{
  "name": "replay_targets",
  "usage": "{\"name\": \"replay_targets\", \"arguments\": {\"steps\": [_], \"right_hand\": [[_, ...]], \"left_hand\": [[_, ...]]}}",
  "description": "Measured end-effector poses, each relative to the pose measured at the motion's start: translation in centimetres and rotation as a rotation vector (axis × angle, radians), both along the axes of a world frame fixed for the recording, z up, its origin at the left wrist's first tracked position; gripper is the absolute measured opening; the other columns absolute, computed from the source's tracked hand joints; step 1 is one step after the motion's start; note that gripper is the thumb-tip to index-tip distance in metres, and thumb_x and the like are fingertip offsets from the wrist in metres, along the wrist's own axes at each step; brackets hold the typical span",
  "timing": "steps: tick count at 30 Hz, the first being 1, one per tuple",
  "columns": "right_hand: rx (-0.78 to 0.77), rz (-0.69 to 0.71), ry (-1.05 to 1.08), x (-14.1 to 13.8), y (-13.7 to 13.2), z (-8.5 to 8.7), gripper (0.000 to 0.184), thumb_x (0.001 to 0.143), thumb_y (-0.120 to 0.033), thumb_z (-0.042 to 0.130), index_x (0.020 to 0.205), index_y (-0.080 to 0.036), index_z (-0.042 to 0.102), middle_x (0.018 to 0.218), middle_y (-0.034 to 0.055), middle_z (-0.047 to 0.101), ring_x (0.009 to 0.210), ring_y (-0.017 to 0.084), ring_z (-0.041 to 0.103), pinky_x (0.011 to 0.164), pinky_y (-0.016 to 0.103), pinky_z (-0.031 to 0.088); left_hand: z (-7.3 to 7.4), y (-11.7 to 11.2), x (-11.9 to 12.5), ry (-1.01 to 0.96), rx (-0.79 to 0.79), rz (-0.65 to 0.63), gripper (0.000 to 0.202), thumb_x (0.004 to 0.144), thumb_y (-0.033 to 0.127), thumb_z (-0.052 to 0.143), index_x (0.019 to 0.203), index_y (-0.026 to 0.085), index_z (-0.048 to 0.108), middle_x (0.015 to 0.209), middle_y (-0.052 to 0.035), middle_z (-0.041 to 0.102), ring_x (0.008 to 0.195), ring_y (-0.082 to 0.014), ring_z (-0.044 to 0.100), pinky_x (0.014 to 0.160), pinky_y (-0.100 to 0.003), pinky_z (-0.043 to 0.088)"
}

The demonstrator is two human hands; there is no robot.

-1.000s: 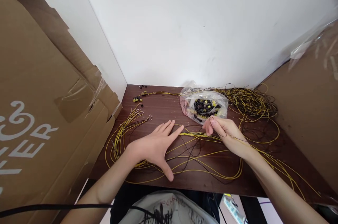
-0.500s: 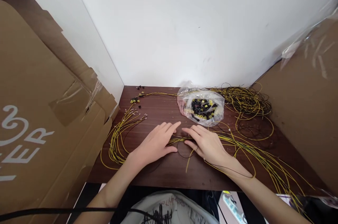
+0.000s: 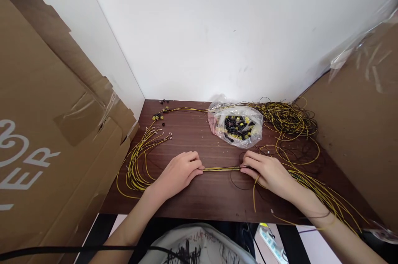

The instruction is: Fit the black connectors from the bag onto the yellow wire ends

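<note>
A bundle of thin yellow and black wires (image 3: 221, 169) runs straight between my two hands, low over the brown table. My left hand (image 3: 183, 170) is closed on it, with thumb and fingers pinched together. Farther right, my right hand (image 3: 264, 168) grips the same bundle between thumb and fingers. Beyond my left hand the wires curve back toward small pale ends (image 3: 160, 133). On the other side they fan out past my right wrist to the table's front right edge. One loose yellow wire (image 3: 254, 195) hangs down beside my right hand.
Behind my hands sits a clear plastic bag (image 3: 214, 125) of black and yellow small parts. A tangled wire coil (image 3: 287, 119) lies at the back right. Several small parts (image 3: 158, 117) lie at the back left. Cardboard (image 3: 74, 131) stands at the left, more cardboard (image 3: 360, 131) at the right.
My hands have moved apart, the right one going right and the left slightly left. Both have closed on the wires, and the stretch between them is now longer and straight.
</note>
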State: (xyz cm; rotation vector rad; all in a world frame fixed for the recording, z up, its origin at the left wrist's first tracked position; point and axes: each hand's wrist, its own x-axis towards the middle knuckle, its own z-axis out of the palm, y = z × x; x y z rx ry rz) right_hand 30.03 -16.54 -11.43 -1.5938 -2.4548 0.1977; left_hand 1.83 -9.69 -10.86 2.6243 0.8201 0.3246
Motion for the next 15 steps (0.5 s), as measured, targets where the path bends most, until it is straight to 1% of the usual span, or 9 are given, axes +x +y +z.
{"name": "replay_targets", "arguments": {"steps": [2, 4, 6, 7, 8, 9, 11, 13, 15], "right_hand": [[-0.035, 0.007, 0.008, 1.3, -0.1, 0.4, 0.023, 0.092, -0.033, 0.041, 0.081, -0.020, 0.056, 0.083, 0.0032, 0.058, 0.068, 0.013, 0.057, 0.056, 0.025, 0.040], [-0.077, 0.018, 0.069, 2.3, 0.0, 1.1, 0.020, 0.091, -0.034, 0.045, 0.083, -0.021, 0.059, 0.088, 0.0033, 0.058, 0.068, 0.013, 0.057, 0.061, 0.025, 0.043], [-0.099, 0.001, 0.182, 3.1, 0.2, 2.1, 0.018, 0.084, -0.039, 0.057, 0.093, -0.024, 0.061, 0.100, 0.0046, 0.058, 0.071, 0.013, 0.058, 0.062, 0.026, 0.045], [-0.096, -0.016, 0.252, 3.4, 0.4, 2.7, 0.026, 0.079, -0.041, 0.062, 0.099, -0.025, 0.061, 0.103, 0.0052, 0.058, 0.069, 0.013, 0.057, 0.060, 0.026, 0.045], [-0.083, -0.037, 0.320, 3.6, 0.6, 3.4, 0.032, 0.076, -0.042, 0.065, 0.103, -0.025, 0.061, 0.102, 0.0053, 0.059, 0.066, 0.013, 0.055, 0.057, 0.026, 0.045], [-0.056, -0.064, 0.388, 3.8, 0.9, 4.0, 0.032, 0.076, -0.042, 0.065, 0.102, -0.025, 0.062, 0.096, 0.0049, 0.060, 0.063, 0.013, 0.053, 0.054, 0.026, 0.043], [0.006, -0.136, 0.518, 3.6, 1.6, 5.2, 0.023, 0.079, -0.041, 0.062, 0.092, -0.023, 0.065, 0.083, 0.0038, 0.062, 0.061, 0.013, 0.053, 0.054, 0.025, 0.042], [0.062, -0.224, 0.637, 2.9, 2.4, 6.2, 0.021, 0.078, -0.041, 0.063, 0.082, -0.021, 0.066, 0.075, 0.0030, 0.063, 0.063, 0.014, 0.055, 0.056, 0.025, 0.043], [0.103, -0.293, 0.726, 1.7, 3.4, 6.7, 0.022, 0.076, -0.042, 0.064, 0.080, -0.020, 0.067, 0.065, 0.0006, 0.060, 0.057, 0.012, 0.052, 0.053, 0.025, 0.041]], "left_hand": [[0.0, 0.0, -0.1, -0.004, -0.021, -0.005, 0.024, 0.092, 0.027, 0.042, 0.089, 0.018, 0.065, 0.088, -0.0042, 0.056, 0.079, -0.0142, 0.053, 0.074, -0.025, 0.041], [0.2, 0.1, -0.1, 0.009, -0.053, -0.004, 0.023, 0.091, 0.026, 0.044, 0.089, 0.018, 0.065, 0.088, -0.0040, 0.056, 0.079, -0.0141, 0.053, 0.073, -0.024, 0.041], [0.7, 0.2, -0.2, 0.034, -0.100, -0.001, 0.019, 0.089, 0.026, 0.048, 0.089, 0.018, 0.065, 0.088, -0.0033, 0.057, 0.079, -0.0141, 0.054, 0.072, -0.024, 0.040], [1.1, 0.2, -0.2, 0.047, -0.128, -0.005, 0.017, 0.088, 0.027, 0.051, 0.087, 0.018, 0.065, 0.087, -0.0028, 0.058, 0.079, -0.0144, 0.054, 0.072, -0.024, 0.040], [1.6, 0.3, -0.2, 0.059, -0.156, -0.017, 0.016, 0.086, 0.029, 0.054, 0.085, 0.018, 0.065, 0.086, -0.0023, 0.059, 0.079, -0.0147, 0.054, 0.072, -0.024, 0.040], [2.1, 0.4, -0.1, 0.066, -0.180, -0.037, 0.017, 0.083, 0.033, 0.058, 0.083, 0.018, 0.065, 0.085, -0.0019, 0.060, 0.079, -0.0153, 0.054, 0.073, -0.025, 0.040], [3.2, 0.6, 0.1, 0.039, -0.198, -0.086, 0.022, 0.079, 0.040, 0.062, 0.083, 0.019, 0.067, 0.084, -0.0020, 0.061, 0.083, -0.0169, 0.054, 0.080, -0.028, 0.040], [4.4, 1.0, 0.7, -0.048, -0.194, -0.074, 0.023, 0.081, 0.039, 0.059, 0.092, 0.020, 0.067, 0.092, -0.0032, 0.062, 0.090, -0.0180, 0.054, 0.083, -0.030, 0.040], [5.2, 1.7, 1.6, -0.169, -0.197, -0.030, 0.025, 0.084, 0.035, 0.057, 0.103, 0.021, 0.064, 0.098, -0.0048, 0.061, 0.093, -0.0181, 0.053, 0.084, -0.031, 0.041]]}}
